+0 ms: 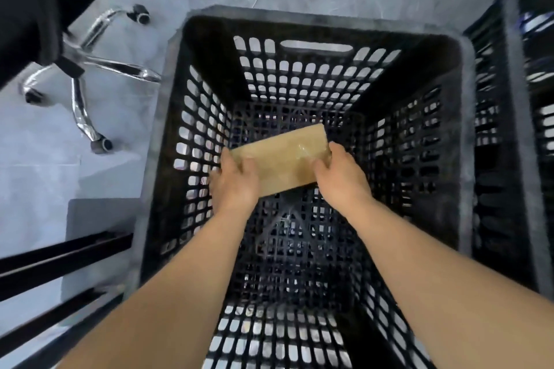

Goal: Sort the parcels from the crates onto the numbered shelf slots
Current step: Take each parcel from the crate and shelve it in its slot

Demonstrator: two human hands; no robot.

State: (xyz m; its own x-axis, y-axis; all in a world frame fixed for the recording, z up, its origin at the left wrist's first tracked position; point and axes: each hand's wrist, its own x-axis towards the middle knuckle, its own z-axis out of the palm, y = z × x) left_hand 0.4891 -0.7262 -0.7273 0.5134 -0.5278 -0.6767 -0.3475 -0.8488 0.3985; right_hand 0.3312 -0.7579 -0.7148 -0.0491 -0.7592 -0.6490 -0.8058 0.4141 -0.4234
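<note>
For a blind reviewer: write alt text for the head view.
Both hands, left hand and right hand, grip a flat brown parcel by its ends inside a black slotted crate. An office chair base stands on the grey floor to the left.

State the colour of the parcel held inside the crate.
Light brown parcel, seen in the head view.

Brown parcel (pixel 281 156), black lattice crate (pixel 317 21)
</note>
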